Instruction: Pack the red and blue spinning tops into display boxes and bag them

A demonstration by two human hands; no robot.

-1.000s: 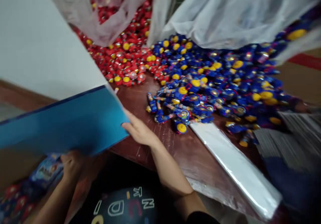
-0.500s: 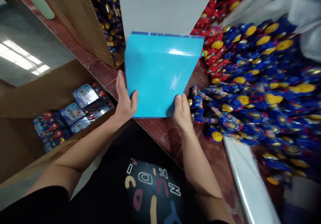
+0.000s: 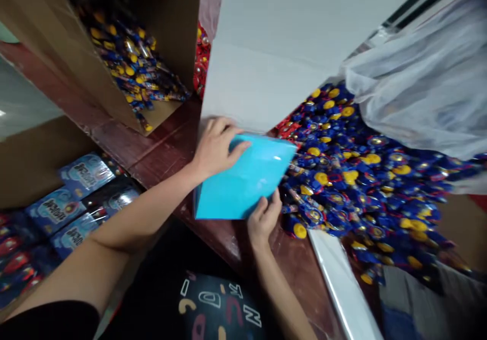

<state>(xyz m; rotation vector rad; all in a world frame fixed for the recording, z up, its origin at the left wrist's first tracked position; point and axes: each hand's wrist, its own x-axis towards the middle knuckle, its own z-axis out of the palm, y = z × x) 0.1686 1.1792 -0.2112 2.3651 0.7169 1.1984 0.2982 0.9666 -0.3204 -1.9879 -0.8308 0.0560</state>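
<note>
A glossy light-blue card sheet [image 3: 243,188], with a bend near its far edge, is tilted above the dark red tabletop. My left hand [image 3: 216,149] grips its upper left edge, the thumb lying on the blue face and the fingers over the far side. At the lower right edge, my right hand [image 3: 264,221] holds the card between thumb and curled fingers. Just beyond stands a large white panel [image 3: 274,81], close to my left fingertips. The underside of the card is hidden.
Blue-and-yellow wrapped toys [image 3: 342,177] are heaped on the right, with red ones behind. A cardboard box [image 3: 87,71] at the left holds more. Below left are printed blue packs [image 3: 85,175]. A white strip [image 3: 342,279] lies on the red table [image 3: 297,274].
My left hand has moved from the card's lower left side up to its far left edge. The card now looks lower and more tilted. The view has shifted to the right.
</note>
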